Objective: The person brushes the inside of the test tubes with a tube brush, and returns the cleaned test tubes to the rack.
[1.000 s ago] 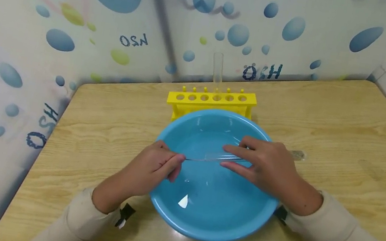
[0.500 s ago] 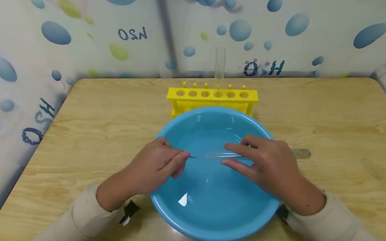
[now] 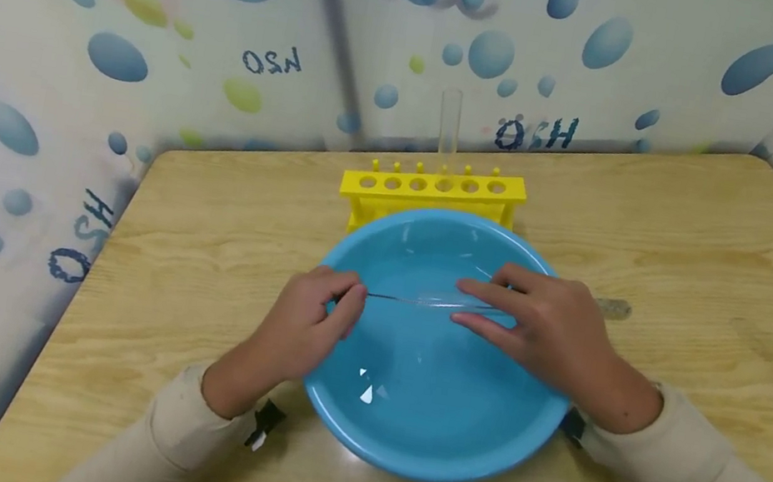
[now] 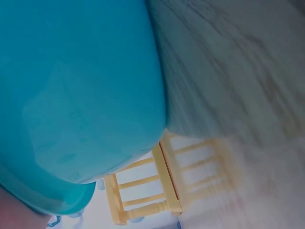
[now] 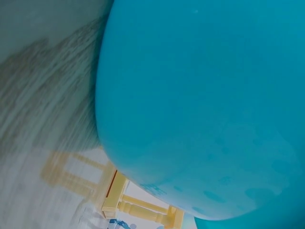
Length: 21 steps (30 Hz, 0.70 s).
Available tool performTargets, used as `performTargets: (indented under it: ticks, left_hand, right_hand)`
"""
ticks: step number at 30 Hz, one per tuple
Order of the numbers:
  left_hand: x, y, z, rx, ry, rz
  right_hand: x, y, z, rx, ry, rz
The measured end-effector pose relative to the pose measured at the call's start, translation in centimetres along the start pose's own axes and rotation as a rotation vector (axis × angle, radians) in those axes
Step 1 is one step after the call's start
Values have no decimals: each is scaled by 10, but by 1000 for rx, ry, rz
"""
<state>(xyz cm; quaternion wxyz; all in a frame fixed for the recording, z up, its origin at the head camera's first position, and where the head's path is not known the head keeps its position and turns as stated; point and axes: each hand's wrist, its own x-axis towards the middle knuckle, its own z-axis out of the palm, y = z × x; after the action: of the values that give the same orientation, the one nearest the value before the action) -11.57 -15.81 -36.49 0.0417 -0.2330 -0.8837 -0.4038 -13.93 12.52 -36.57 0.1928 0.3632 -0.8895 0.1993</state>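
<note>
Alignment probably matters most: left hand [image 3: 305, 321] pinches the thin wire [image 3: 391, 298], right hand [image 3: 555, 327] grips the clear tube [image 3: 439, 303]; slide straight, gently.

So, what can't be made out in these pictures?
Head view: the thin rod's gripped end, covered by the left hand.
Head view: how far the rod reaches into the held clear tube; too faint, and the right hand covers part.
Head view: the yellow rack's lower front, behind the blue basin.
Wrist views: rod and held tube; the basin's wall fills much of each frame.
</note>
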Motion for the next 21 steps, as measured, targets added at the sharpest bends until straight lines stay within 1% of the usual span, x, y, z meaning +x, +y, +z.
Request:
performTargets:
  ticks: [2, 5, 10, 16, 19, 21]
  left_hand:
    - [0, -1, 1, -17, 13, -11]
    - [1, -2, 2, -50, 30, -7]
    - [1, -4, 3, -99, 18, 4]
    - [1, 1, -2, -106, -16, -23]
    - [2, 2, -3, -104, -22, -55]
    - [2, 2, -2, -88, -24, -58]
  right_hand:
    - [-1, 0, 0, 2, 6, 6]
    - [-1, 1, 0, 14, 26, 16]
    - [-2, 1, 0, 43, 41, 22]
    - [-2, 1, -1, 51, 58, 7]
    - [-2, 1, -2, 53, 61, -8]
    - [-2, 1, -2, 57, 60, -14]
